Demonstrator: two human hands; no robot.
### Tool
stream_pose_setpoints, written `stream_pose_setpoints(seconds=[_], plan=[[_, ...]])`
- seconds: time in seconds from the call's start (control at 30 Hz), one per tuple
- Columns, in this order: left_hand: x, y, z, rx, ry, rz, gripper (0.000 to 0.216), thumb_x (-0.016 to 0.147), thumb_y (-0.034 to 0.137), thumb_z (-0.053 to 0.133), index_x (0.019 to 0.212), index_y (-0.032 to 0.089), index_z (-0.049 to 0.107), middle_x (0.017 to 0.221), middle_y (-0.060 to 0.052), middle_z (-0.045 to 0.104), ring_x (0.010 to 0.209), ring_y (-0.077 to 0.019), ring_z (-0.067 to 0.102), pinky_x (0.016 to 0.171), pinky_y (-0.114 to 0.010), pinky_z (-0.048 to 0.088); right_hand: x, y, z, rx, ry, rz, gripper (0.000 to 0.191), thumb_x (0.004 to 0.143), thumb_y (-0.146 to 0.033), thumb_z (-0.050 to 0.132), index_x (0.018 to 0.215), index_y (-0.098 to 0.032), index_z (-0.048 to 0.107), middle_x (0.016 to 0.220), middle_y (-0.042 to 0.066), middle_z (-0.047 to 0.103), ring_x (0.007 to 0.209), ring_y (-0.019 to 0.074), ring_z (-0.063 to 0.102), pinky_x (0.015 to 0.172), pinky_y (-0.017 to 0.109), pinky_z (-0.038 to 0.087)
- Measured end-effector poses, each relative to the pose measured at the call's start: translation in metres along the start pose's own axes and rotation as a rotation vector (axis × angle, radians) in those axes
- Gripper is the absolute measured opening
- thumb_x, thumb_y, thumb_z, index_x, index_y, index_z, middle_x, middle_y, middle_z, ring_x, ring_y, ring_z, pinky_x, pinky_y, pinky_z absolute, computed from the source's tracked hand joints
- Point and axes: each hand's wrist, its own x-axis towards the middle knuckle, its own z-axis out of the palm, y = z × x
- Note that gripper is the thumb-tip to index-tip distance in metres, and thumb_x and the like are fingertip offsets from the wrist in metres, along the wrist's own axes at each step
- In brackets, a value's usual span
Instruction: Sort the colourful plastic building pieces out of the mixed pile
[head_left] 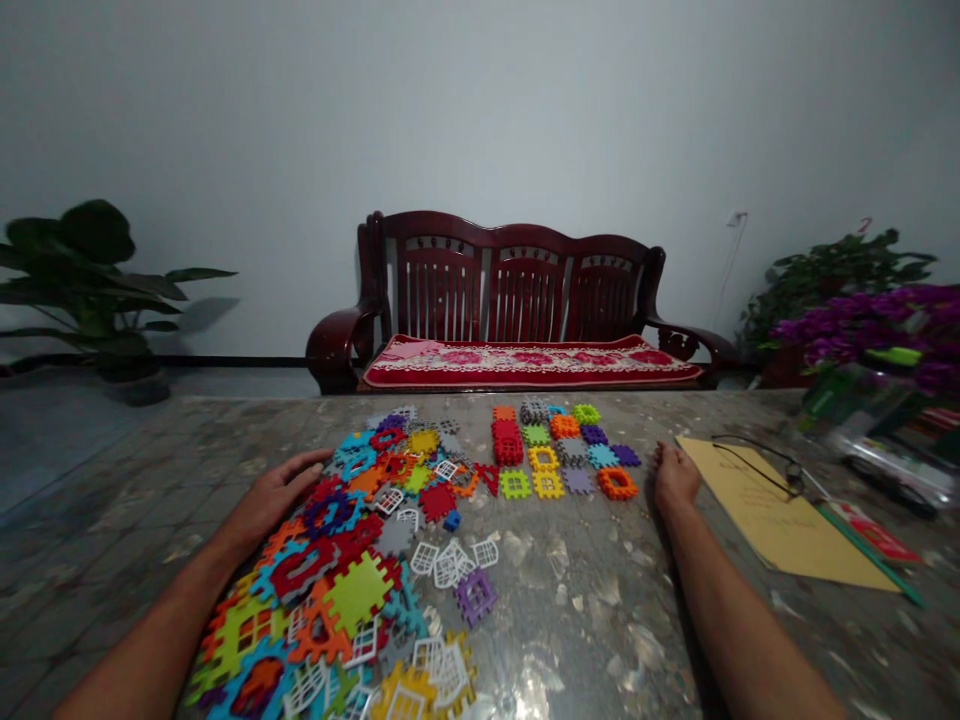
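Note:
My left hand (281, 492) lies along the left edge of a loose heap of interlocking plastic building pieces (360, 590), fingers stretched out and holding nothing. The heap mixes many colours, with white window frames (453, 564) on and beside it. A purple square piece (475, 596) lies at its right side. On the table's right half my right hand (677, 475) rests in a loose fist, with nothing visible in it. Left of that hand are sorted square pieces in rough rows, among them a red stack (508, 443) and an orange frame piece (617, 484).
A yellow envelope-like sheet (780, 510) with eyeglasses (780, 466) on it lies right of my right hand. Farther right stand a bottle (862, 390) and purple flowers (885, 325). A wooden bench (517, 290) stands behind the table (585, 620); a potted plant (97, 290) is far left.

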Motion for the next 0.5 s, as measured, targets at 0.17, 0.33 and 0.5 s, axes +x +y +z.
stream_pose_setpoints(seconds=[0.17,0.33,0.5], plan=[[0.005,-0.003,0.004,-0.022,0.025,-0.017,0.059,0.075,0.057,0.055,0.12,0.02,0.065,0.113,-0.007,0.074,0.1,-0.0254,0.069,0.088,-0.032,0.053,-0.015,-0.011,-0.004,0.199,0.149,0.051,0.039,0.073,-0.051,0.041,0.081,-0.017,0.058,0.063,-0.003,0.054,0.051,0.0104,0.051,0.049,0.022,0.044],[0.009,0.0,0.008,0.091,0.085,0.007,0.052,0.072,0.052,0.057,0.112,0.022,0.07,0.113,-0.006,0.074,0.102,-0.0263,0.068,0.091,-0.032,0.052,-0.039,-0.031,-0.012,0.262,0.228,0.005,0.035,0.075,-0.046,0.044,0.084,-0.016,0.059,0.07,-0.001,0.057,0.056,0.011,0.053,0.052,0.022,0.043],[0.016,-0.006,0.013,0.184,0.087,0.053,0.055,0.073,0.054,0.053,0.113,0.02,0.071,0.117,-0.008,0.072,0.106,-0.0273,0.066,0.095,-0.037,0.048,-0.081,-0.064,-0.004,0.247,0.102,-0.178,0.034,0.081,-0.043,0.045,0.09,-0.015,0.064,0.076,0.002,0.062,0.068,0.0146,0.058,0.065,0.027,0.046]])
